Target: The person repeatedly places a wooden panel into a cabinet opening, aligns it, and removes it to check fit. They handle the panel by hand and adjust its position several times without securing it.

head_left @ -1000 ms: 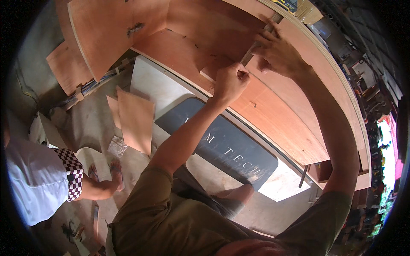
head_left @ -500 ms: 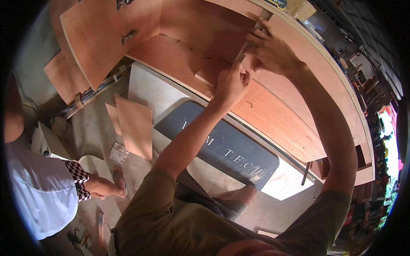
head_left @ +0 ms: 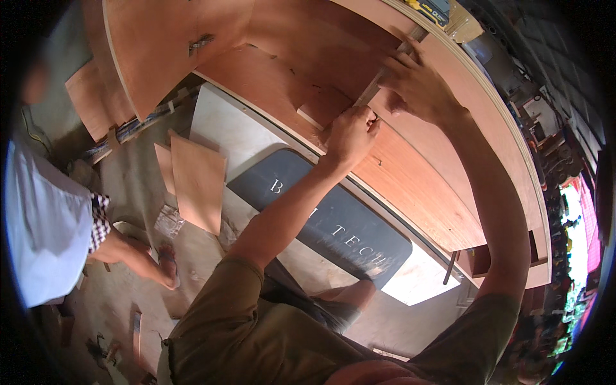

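Observation:
My right hand presses a long narrow straightedge flat against the inner face of a reddish plywood cabinet. The straightedge runs diagonally from the cabinet's upper edge down toward my left hand. That hand is closed in a fist at the straightedge's lower end, pinching what looks like a thin pencil whose tip touches the wood beside a small stepped plywood piece. Both forearms reach up from the lower edge.
A dark panel with pale lettering lies on a white board on the floor below the cabinet. Loose plywood offcuts lie to the left. Another person in a white shirt crouches at far left, one foot in a sandal. A yellow tool rests on the cabinet top.
My hands stay on the straightedge, and the left fist has closed in at its lower end. The person at left has shifted further left and lower.

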Tool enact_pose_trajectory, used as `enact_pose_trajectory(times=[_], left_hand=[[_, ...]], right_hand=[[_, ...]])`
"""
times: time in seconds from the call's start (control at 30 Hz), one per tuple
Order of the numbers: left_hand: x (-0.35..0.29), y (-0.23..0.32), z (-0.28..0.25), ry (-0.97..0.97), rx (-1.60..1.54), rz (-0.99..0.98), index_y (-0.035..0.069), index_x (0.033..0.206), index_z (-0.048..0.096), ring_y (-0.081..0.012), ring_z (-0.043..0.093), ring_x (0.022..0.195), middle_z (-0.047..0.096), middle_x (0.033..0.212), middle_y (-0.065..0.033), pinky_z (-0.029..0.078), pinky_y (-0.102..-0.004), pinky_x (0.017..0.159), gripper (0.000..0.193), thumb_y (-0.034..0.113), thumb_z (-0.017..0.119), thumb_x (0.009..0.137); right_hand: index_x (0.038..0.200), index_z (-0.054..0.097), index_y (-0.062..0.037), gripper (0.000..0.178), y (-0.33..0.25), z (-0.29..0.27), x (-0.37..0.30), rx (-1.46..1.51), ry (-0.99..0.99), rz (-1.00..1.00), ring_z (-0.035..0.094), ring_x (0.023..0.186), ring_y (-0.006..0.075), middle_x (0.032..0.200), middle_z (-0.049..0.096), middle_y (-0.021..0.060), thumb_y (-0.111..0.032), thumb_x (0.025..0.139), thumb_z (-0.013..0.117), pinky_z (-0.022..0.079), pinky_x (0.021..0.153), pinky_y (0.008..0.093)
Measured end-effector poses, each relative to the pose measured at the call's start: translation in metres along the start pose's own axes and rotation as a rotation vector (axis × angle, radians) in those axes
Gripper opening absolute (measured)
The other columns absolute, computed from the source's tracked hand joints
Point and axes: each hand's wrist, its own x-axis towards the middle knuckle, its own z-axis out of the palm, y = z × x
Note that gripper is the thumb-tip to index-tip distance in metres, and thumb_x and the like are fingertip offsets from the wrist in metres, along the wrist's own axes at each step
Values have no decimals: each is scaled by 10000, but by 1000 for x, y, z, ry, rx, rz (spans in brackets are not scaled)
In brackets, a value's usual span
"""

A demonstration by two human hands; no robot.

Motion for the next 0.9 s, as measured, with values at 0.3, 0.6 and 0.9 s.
enact_pose_trajectory(times=[0.3, 0.6, 0.9], left_hand=[[0, -1, 6, 103, 71, 147, 23, 845, 599, -337, 696, 682, 665, 820, -172, 564, -418, 555, 170, 11, 763, 800], [0, -3, 8, 82, 80, 131, 31, 853, 612, -273, 694, 662, 666, 761, -116, 558, -407, 581, 173, 43, 783, 832], [-3, -3, 7, 19, -10, 73, 11, 912, 629, -274, 734, 746, 702, 856, -132, 590, -388, 619, 228, 144, 812, 884]], right_hand=[[1162, 753, -217, 527, -2, 3, 3, 124, -20, 50, 423, 1428, 228, 1364, 565, 21, -340, 664, 870, 122, 1315, 524], [1159, 757, -204, 522, -1, 0, 2, 140, -23, 37, 438, 1420, 243, 1369, 572, 27, -355, 671, 864, 138, 1308, 528], [1226, 722, -196, 558, -3, 15, -3, 167, 52, 46, 422, 1448, 234, 1382, 576, 22, -336, 700, 848, 136, 1309, 544]])
